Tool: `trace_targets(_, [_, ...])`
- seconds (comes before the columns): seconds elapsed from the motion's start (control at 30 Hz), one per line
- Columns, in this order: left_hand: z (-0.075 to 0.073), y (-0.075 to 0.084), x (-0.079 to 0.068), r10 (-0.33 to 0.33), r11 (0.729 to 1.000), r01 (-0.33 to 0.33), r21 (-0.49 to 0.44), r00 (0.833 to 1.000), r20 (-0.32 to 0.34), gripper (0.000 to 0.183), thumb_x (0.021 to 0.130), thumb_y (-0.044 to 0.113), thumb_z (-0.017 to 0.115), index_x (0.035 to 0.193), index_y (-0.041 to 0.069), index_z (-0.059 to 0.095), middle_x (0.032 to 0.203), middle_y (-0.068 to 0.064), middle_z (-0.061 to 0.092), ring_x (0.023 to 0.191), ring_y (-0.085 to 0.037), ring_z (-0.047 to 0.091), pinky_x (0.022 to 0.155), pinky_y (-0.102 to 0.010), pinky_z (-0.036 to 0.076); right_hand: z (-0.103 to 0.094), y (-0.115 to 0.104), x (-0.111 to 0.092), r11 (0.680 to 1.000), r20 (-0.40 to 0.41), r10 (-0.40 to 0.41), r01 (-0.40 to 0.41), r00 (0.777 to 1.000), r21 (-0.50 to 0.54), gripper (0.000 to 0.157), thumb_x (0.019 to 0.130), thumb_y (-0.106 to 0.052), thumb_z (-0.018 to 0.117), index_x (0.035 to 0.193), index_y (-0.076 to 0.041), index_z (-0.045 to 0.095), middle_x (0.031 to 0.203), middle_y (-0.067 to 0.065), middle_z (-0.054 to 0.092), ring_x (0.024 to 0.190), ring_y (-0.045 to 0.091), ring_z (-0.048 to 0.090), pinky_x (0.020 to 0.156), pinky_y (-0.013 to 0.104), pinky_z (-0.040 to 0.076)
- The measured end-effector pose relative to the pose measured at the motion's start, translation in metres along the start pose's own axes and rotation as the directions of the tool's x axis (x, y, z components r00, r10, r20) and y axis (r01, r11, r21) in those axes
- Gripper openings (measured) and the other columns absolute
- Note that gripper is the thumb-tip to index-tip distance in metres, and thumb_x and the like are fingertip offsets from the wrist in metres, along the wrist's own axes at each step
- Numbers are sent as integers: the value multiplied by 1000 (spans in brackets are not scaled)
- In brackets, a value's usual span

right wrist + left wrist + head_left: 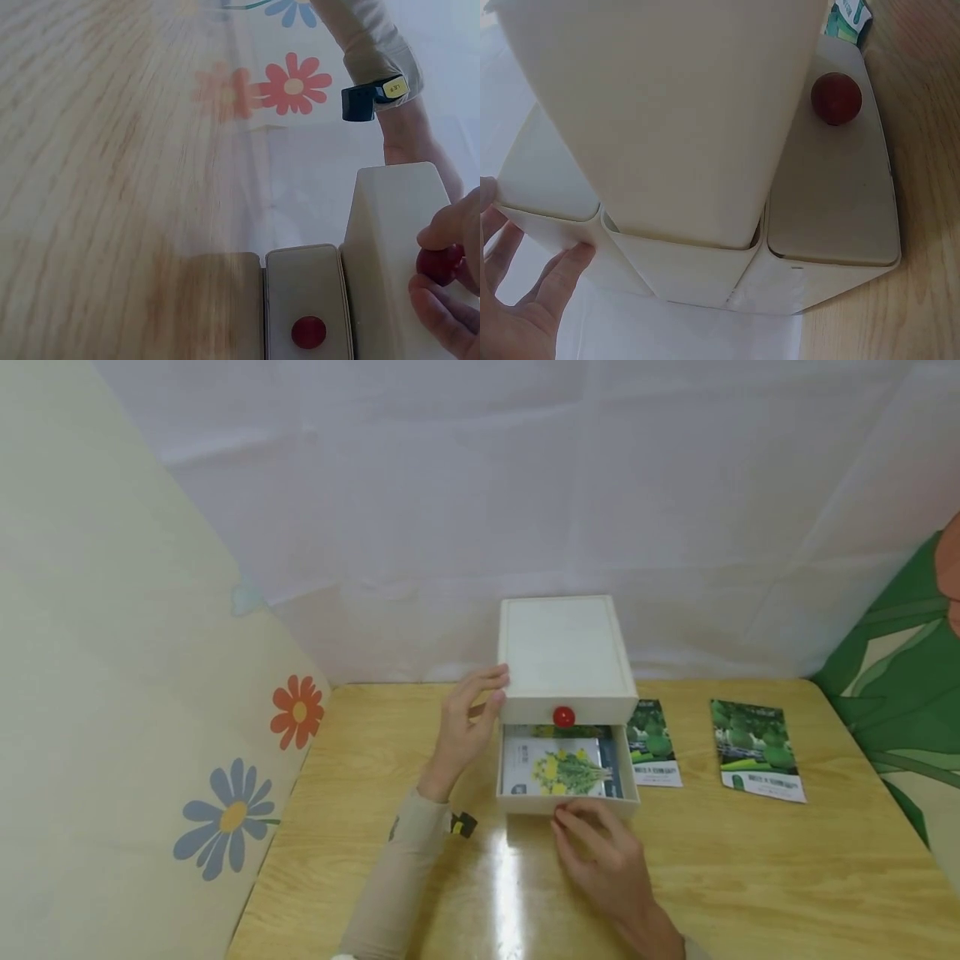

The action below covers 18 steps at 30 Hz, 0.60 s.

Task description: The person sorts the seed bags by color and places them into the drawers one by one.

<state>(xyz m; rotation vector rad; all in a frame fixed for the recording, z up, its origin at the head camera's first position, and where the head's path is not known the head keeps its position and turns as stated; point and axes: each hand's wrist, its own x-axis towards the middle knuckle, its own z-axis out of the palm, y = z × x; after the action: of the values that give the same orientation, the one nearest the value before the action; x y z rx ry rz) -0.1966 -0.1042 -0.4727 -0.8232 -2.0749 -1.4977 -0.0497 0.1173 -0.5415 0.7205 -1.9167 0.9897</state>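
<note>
A white drawer cabinet [566, 643] stands on the table, with a red knob [564, 717] on its top drawer. Below that, the middle drawer [566, 807] is pulled out. Inside it lie seed packets; the uppermost packet [558, 768] pictures yellow-flowered greens. My right hand [611, 860] pinches the red knob [439, 265] of this drawer between thumb and fingers, plain in the right wrist view. With fingers extended, my left hand [465, 727] rests against the cabinet's left side, near the top drawer; the left wrist view shows its fingertips [574, 262] touching the wall.
Two green seed packets lie on the wooden table right of the cabinet: a nearer packet [656, 743], partly hidden by it, and a farther packet [757, 750]. A white cloth [442, 518] hangs behind. The bottom drawer [832, 187] is closed.
</note>
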Motion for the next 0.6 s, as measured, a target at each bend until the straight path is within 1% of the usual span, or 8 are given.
trace_targets(0.23, [0,0,0,-7,1000,7,-4,1000,0,23,107,6,63,128,4,71,146,-13,67,132,-33,66,82,-30,67,2,5,3,1000,5,14,-13,1000,-28,14,90,-13,76,96,-3,82,100,12,75,82,27,74,83,23,65])
trace_targets(0.4, [0,2,0,-13,1000,13,-4,1000,-10,23,105,2,64,126,3,72,145,-14,67,131,-34,66,82,-29,67,4,9,5,1000,2,5,-5,1000,-25,14,86,-10,77,96,-2,82,99,13,75,82,27,74,81,24,65])
trace_targets(0.5, [2,2,0,-16,1000,17,5,1000,-18,23,103,-3,64,124,0,72,143,-17,67,129,-37,67,81,-28,67,5,10,6,1000,-12,-1,1,1000,-20,14,85,-7,78,96,0,82,99,14,75,82,28,73,80,25,65])
trace_targets(0.6, [3,3,1,-18,1000,18,16,999,-28,23,101,-9,63,121,-5,71,141,-24,67,127,-42,67,79,-31,67,5,12,9,1000,-13,6,-6,1000,-17,15,83,-6,79,97,0,82,100,14,74,83,28,73,82,24,65])
